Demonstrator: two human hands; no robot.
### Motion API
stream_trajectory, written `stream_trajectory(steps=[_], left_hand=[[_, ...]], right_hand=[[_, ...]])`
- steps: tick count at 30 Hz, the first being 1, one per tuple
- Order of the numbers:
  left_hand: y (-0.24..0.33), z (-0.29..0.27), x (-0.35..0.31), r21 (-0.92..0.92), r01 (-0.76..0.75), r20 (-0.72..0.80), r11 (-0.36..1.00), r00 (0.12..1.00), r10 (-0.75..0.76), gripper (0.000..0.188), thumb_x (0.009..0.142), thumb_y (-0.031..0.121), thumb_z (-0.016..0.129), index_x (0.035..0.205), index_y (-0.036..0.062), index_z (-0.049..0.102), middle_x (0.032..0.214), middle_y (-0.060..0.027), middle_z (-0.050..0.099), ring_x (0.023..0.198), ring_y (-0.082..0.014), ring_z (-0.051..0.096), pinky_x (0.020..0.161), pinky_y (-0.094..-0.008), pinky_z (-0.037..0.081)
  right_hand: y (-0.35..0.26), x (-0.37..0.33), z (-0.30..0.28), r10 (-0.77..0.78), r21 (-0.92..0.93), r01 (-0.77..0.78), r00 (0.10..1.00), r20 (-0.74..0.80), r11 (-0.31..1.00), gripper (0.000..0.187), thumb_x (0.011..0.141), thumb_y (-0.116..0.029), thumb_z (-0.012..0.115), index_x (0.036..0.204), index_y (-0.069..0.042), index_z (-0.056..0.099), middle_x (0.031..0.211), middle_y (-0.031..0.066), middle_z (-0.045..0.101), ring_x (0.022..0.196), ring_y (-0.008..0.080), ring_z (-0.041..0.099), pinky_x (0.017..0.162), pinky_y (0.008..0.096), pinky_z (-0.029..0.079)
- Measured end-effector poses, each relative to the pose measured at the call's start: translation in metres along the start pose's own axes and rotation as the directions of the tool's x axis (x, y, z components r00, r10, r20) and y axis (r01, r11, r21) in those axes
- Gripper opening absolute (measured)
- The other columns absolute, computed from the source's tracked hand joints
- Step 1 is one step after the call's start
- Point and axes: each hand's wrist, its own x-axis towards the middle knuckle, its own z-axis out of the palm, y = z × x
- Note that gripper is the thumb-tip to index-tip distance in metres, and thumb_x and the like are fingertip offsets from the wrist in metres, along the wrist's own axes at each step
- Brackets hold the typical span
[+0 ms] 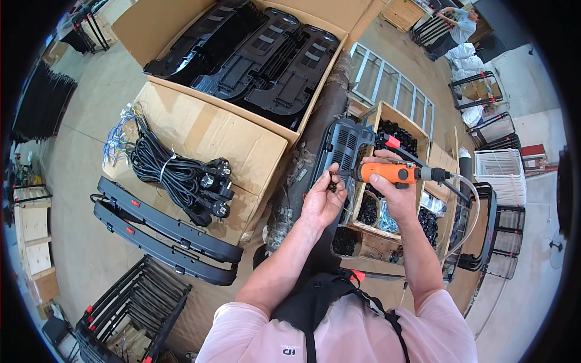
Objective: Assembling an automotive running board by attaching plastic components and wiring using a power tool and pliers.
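My right hand (390,190) is wrapped round an orange air screwdriver (387,172), which lies level with its nose toward the left. A clear air hose (477,202) runs from its rear end. At the tool's nose my left hand (324,198) is turned palm up, its fingers pinched on what looks like a small dark screw (332,187); its exact shape is too small to tell. Just beyond both hands lies a dark plastic housing (346,145) with vent slots, partly hidden behind the hands and the tool.
Right of the housing, a wooden box (378,112) has compartments of small black parts. At left, a carton (200,130) bears bundled black power cables (172,166). Curved black strips (163,233) lie before it. Black moulded panels (260,57) fill an open carton. People work far off.
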Motion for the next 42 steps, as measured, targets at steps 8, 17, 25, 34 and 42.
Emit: stream_trajectory(steps=[8, 17, 25, 34, 42], left_hand=[[0.003, -0.002, 0.004, 0.165, 0.001, -0.03, 0.986, 1.0, 0.004, 0.035, 0.115, 0.034, 0.049, 0.127, 0.0049, 0.064, 0.103, -0.0051, 0.07, 0.086, -0.0196, 0.067, 0.08, -0.0343, 0.058], [-0.02, 0.004, -0.038, 0.405, 0.113, -0.137, 0.907, 0.989, -0.062, 0.026, 0.116, 0.02, 0.047, 0.128, 0.0008, 0.059, 0.117, -0.0124, 0.073, 0.099, -0.0198, 0.073, 0.084, -0.0338, 0.062], [-0.024, -0.021, -0.061, 0.522, 0.131, -0.075, 0.843, 0.991, -0.108, 0.029, 0.113, 0.024, 0.057, 0.131, 0.0024, 0.065, 0.095, -0.0018, 0.071, 0.084, -0.0111, 0.069, 0.069, -0.0247, 0.055], [-0.015, -0.032, -0.095, 0.591, 0.136, -0.159, 0.795, 0.986, -0.05, 0.023, 0.112, 0.021, 0.059, 0.127, 0.0034, 0.065, 0.099, -0.0048, 0.074, 0.085, -0.0124, 0.072, 0.077, -0.0272, 0.062], [-0.021, -0.045, -0.12, 0.444, 0.093, -0.118, 0.891, 0.992, -0.045, 0.029, 0.111, 0.025, 0.06, 0.128, 0.002, 0.066, 0.1, -0.0054, 0.074, 0.083, -0.0129, 0.071, 0.075, -0.0274, 0.063]], right_hand=[[0.006, 0.011, 0.011, -0.012, -0.031, 0.011, 1.0, -0.02, 0.999, 0.053, 0.09, -0.004, 0.08, 0.138, 0.002, 0.06, 0.126, 0.016, 0.074, 0.116, 0.0211, 0.071, 0.103, 0.0362, 0.057], [0.028, 0.037, 0.025, -0.06, -0.131, 0.051, 0.996, -0.067, 0.99, 0.052, 0.09, -0.004, 0.079, 0.138, 0.002, 0.06, 0.127, 0.0143, 0.075, 0.118, 0.0195, 0.069, 0.108, 0.0367, 0.053], [0.033, 0.047, 0.032, -0.081, -0.147, 0.075, 0.996, -0.031, 0.986, 0.046, 0.088, -0.003, 0.082, 0.131, 0.0, 0.065, 0.124, 0.0127, 0.074, 0.114, 0.0183, 0.07, 0.104, 0.0346, 0.056], [0.036, 0.06, 0.041, -0.102, -0.205, 0.109, 0.994, 0.047, 0.973, 0.031, 0.086, -0.006, 0.083, 0.114, -0.005, 0.071, 0.116, 0.0086, 0.075, 0.107, 0.0162, 0.07, 0.099, 0.0331, 0.056], [0.032, 0.066, 0.035, -0.047, -0.181, 0.057, 0.997, 0.058, 0.982, 0.039, 0.087, -0.009, 0.083, 0.123, -0.004, 0.068, 0.117, 0.0074, 0.075, 0.108, 0.0158, 0.07, 0.101, 0.0334, 0.055]])
